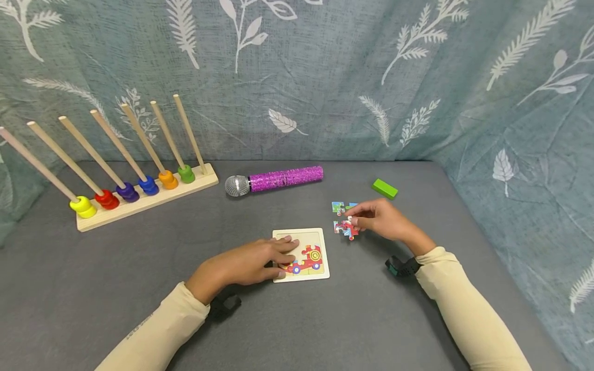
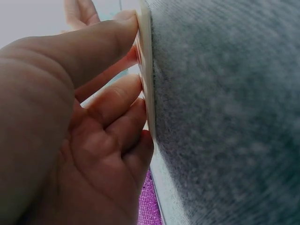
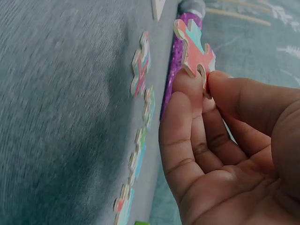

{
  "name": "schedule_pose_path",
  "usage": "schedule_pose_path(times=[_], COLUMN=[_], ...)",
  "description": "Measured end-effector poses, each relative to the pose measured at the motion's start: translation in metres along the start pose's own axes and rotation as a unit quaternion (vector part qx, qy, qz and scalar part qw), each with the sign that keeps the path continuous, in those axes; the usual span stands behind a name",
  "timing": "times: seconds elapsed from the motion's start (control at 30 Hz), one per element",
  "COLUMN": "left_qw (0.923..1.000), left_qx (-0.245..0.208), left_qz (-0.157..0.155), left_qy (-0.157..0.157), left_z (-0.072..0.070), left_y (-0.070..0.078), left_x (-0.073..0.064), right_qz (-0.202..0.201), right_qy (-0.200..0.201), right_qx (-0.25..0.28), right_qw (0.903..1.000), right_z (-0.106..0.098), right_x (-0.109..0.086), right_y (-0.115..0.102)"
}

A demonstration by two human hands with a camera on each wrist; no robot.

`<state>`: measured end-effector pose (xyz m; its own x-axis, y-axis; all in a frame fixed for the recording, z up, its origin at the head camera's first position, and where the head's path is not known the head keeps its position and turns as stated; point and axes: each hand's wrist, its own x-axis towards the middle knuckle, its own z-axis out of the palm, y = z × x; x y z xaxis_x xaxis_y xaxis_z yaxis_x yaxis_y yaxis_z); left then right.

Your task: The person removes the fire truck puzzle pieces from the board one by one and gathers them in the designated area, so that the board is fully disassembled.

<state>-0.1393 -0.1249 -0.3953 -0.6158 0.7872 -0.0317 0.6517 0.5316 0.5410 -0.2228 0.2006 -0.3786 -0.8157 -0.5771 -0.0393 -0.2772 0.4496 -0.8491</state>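
My left hand (image 1: 252, 262) rests on a small wooden puzzle board (image 1: 326, 252), its fingers spread over the left side. A red car picture with blue-centred wheels shows in the board, and its upper part is bare wood. In the left wrist view, the thumb and fingertips touch the board's edge and face. My right hand (image 1: 389, 219) pinches a red and light-blue jigsaw piece (image 3: 199, 52) between thumb and fingers, raised above the table. Below it lie several loose jigsaw pieces (image 3: 142, 65), partly covered by that hand in the head view.
Behind the board lies a purple glittery microphone (image 1: 285, 178). A green block (image 1: 385, 188) sits beyond my right hand. At the back left stands a wooden peg rack (image 1: 148, 205) with coloured rings and tall rods. A patterned curtain (image 1: 297, 82) hangs behind the grey table.
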Motion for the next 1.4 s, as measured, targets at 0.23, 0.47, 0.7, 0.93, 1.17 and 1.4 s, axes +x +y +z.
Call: schedule_pose_path(times=[0.23, 0.47, 0.7, 0.93, 1.17, 1.4], left_qw=[1.0, 0.9999, 0.9999, 0.9999, 0.9999, 0.9999], left_qx=[-0.003, 0.0, 0.001, -0.002, -0.006, 0.0], left_qz=[0.005, 0.01, 0.01, 0.009, 0.009, 0.008], left_qy=[0.004, 0.006, 0.006, 0.007, 0.006, 0.007], left_z=[0.0, 0.0, -0.001, -0.002, -0.003, -0.002], left_y=[-0.002, -0.002, -0.001, 0.0, 0.0, 0.0], left_x=[-0.002, -0.001, 0.0, 0.0, 0.001, 0.0], right_qz=[0.015, 0.028, 0.034, 0.034, 0.027, 0.021], right_qy=[0.001, 0.008, 0.009, 0.025, 0.043, 0.045], right_qx=[0.015, 0.0, -0.023, -0.06, -0.085, -0.091], right_qw=[0.9998, 0.9996, 0.9991, 0.9973, 0.9951, 0.9946], right_z=[-0.006, -0.011, -0.015, -0.013, -0.01, -0.008], right_x=[-0.004, -0.005, -0.002, -0.001, 0.0, 0.0], right_y=[0.006, 0.014, 0.017, 0.022, 0.023, 0.022])
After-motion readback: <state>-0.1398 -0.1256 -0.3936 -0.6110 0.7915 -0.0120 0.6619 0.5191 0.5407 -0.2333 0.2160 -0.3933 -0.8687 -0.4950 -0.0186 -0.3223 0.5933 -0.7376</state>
